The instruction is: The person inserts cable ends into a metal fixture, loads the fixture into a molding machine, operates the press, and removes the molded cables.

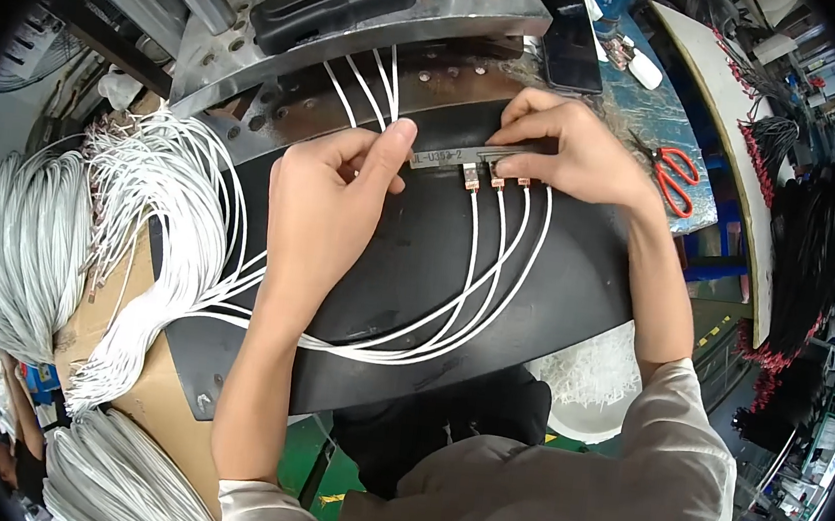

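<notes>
Pinching metal bar (437, 157), your right grip (586, 151) sits nearest connectors (471, 176); bar runs crosswise toward your left grip (328, 202), hold unclear.

From here, a metal strip (438, 156) runs near the desk's (397, 269) back edge, the left hand (318, 196) at its left end, the right hand (579, 146) over its right half. 4 cables (398, 357) come from a bundle (182, 248) across the desk's left edge, bend along the front edge and rise to the strip's front side and the right hand. 1 coil (21, 253) lies left of the bundle, 1 beyond the front left corner. Behind the desk, a plate (472, 7) carries a handle (336, 7); right of it lies a phone (571, 39), then scissors (662, 164) on a side bench (643, 106).
</notes>
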Action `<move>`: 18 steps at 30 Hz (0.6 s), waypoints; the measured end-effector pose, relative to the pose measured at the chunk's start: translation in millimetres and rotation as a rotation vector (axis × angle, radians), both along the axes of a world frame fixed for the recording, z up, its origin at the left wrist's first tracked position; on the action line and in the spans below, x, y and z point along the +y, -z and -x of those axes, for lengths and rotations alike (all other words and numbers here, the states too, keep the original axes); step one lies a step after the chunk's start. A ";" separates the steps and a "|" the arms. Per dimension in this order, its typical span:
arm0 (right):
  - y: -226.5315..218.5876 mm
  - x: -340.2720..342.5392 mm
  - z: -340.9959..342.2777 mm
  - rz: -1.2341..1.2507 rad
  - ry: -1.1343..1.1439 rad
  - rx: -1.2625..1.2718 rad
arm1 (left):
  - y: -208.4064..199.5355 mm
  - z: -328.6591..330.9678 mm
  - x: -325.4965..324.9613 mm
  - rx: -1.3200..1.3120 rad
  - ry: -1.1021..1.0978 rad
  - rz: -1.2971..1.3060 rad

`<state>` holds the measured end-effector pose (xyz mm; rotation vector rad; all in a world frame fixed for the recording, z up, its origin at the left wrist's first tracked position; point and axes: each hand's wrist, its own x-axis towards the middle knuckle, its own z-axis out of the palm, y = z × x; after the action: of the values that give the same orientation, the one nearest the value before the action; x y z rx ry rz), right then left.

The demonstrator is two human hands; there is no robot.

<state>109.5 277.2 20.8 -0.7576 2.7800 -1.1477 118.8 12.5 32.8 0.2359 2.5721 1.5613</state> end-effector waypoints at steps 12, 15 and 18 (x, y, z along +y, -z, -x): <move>4.4 -16.6 -6.0 -0.028 0.018 0.099 | 1.4 -0.3 3.3 0.172 -0.069 -0.050; 0.1 -7.9 -9.4 0.049 0.103 -0.123 | 3.8 2.7 2.0 0.217 -0.077 -0.021; 0.6 -7.3 -8.4 -0.010 0.051 0.012 | 8.1 2.6 -4.1 0.281 -0.103 0.049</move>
<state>117.9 269.9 20.2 -0.6994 2.8290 -1.1399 116.2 8.4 24.6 0.3460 2.8740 1.5998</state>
